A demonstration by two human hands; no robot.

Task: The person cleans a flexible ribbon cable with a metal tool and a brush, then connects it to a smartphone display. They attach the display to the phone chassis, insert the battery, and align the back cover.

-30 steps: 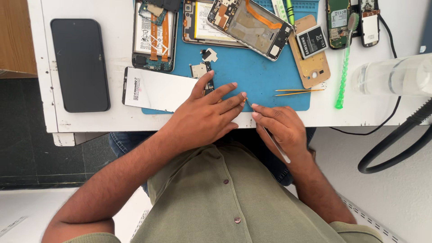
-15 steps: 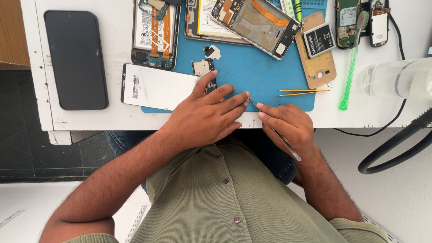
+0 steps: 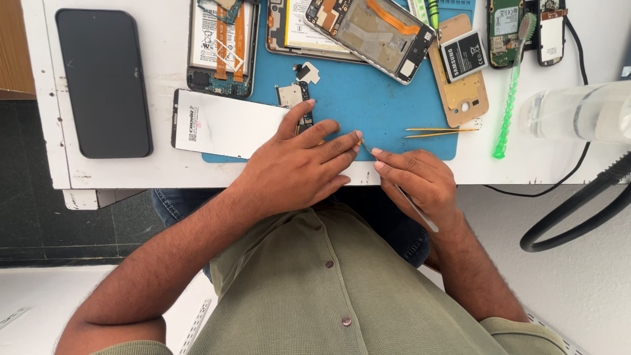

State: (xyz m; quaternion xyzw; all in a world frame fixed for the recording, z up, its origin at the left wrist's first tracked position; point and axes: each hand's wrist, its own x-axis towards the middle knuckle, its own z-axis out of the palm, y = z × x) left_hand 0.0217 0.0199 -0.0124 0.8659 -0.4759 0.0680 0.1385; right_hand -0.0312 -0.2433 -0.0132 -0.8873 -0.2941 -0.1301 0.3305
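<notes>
The white bench [image 3: 46, 98] runs across the top of the view, its far side cut off by the frame edge, so the opened phones lying there show only in part. A blue work mat [image 3: 368, 98] covers its middle, with its near left corner hidden under a white panel [image 3: 227, 125] and its near edge hidden behind the two hands. To the left lies a black phone [image 3: 103, 82], face dark, whole in view. An opened phone frame [image 3: 374, 29] lies tilted at the top of the mat, its upper end cut off. At the right edge a clear plastic bottle [image 3: 578, 112] lies blurred and partly out of frame. The left hand [image 3: 296, 164] rests flat on the mat's near edge, fingers spread and pressing down on a small dark circuit part [image 3: 303, 118] that shows only above the fingers; whether its grip closes on anything beneath cannot be told. The right hand [image 3: 417, 181] lies just beside it, its grip pinched shut on a thin metal tool [image 3: 414, 210], whose shaft passes under the palm and whose tip meets the left fingertips, too small to make out. Yellow tweezers [image 3: 440, 131] lie loose on the mat just beyond.
</notes>
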